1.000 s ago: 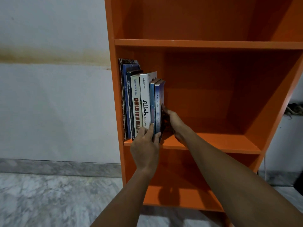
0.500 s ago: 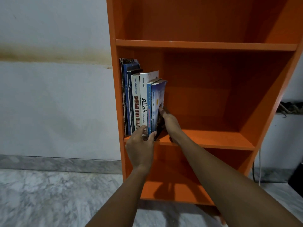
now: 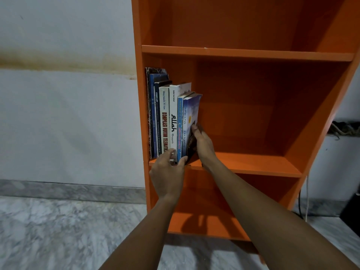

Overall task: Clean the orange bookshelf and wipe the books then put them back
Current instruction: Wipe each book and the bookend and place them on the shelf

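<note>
The orange bookshelf [image 3: 243, 53] stands against a pale wall. Several books [image 3: 165, 117] stand upright at the left end of its middle shelf. The rightmost blue book [image 3: 190, 114] leans a little to the right at its top. My right hand [image 3: 204, 145] reaches into the shelf, its fingers lying against that book's cover. My left hand [image 3: 167, 176] is at the shelf's front edge, where its thumb and fingers pinch the lower ends of the white and blue spines.
The rest of the middle shelf [image 3: 253, 162] and the shelves above and below hold nothing. A grey marble floor [image 3: 58, 230] lies below. Cables [image 3: 303, 197] hang beside the shelf's right side, near a dark object [image 3: 352, 211].
My left hand has slid down from pressing the spines to pinching their lower ends. The rightmost blue book now leans a little more to the right. My right hand stays against its cover.
</note>
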Available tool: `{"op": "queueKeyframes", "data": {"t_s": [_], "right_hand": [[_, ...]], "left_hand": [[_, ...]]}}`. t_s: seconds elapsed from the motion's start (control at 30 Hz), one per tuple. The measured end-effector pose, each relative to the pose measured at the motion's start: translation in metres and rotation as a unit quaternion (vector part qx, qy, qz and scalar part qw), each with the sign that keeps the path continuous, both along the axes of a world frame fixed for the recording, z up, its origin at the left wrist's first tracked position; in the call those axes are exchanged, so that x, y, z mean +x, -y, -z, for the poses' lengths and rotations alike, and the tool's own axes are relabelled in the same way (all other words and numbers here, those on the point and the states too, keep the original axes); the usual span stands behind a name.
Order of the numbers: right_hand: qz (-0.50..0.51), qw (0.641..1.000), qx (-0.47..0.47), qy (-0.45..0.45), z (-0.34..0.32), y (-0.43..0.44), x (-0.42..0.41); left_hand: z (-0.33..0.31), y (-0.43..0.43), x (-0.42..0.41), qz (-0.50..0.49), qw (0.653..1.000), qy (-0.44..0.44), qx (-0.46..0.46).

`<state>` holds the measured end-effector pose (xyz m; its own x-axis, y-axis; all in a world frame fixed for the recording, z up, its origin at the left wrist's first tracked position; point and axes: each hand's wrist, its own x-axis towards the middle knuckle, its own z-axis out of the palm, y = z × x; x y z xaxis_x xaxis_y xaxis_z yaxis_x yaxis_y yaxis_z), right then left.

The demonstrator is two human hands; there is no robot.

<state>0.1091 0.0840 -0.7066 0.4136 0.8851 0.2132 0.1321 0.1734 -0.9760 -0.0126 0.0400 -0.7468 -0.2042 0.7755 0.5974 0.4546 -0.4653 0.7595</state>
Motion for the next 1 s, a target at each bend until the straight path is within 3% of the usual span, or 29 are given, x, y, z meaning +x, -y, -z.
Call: {"op": "queueKeyframes", "data": {"t_s": [0.37, 0.5, 0.67, 0.77, 0.8, 0.87, 0.93, 1.0], "right_hand": [[0.009, 1.000, -0.012, -0.022, 0.008, -0.002, 0.002], [0.026, 1.000, -0.002, 0.016, 0.005, 0.021, -0.005], [0.197, 0.970, 0.099, 0.107, 0.035, 0.083, -0.013], [0.224, 0.963, 0.029, 0.149, 0.103, 0.131, -0.004], [0.217, 0.961, -0.036, 0.166, 0.138, 0.160, 0.002], [0.115, 0.954, -0.181, 0.210, 0.187, 0.180, 0.018], [-0.019, 0.893, -0.383, 0.234, 0.259, 0.238, 0.040], [-0.071, 0.823, -0.511, 0.238, 0.318, 0.286, 0.053]], "left_hand": [[0.000, 0.012, -0.003, -0.033, 0.998, -0.044, -0.023], [0.004, 0.023, -0.009, -0.030, 0.995, -0.075, -0.052], [0.025, 0.041, -0.025, 0.016, 0.982, -0.159, -0.097], [0.054, 0.059, -0.033, 0.129, 0.944, -0.244, -0.180], [0.074, 0.075, -0.035, 0.173, 0.921, -0.272, -0.218], [0.084, 0.080, -0.041, 0.228, 0.883, -0.317, -0.260], [0.111, 0.113, -0.037, 0.330, 0.804, -0.348, -0.350], [0.129, 0.137, -0.035, 0.393, 0.719, -0.382, -0.427]]}}
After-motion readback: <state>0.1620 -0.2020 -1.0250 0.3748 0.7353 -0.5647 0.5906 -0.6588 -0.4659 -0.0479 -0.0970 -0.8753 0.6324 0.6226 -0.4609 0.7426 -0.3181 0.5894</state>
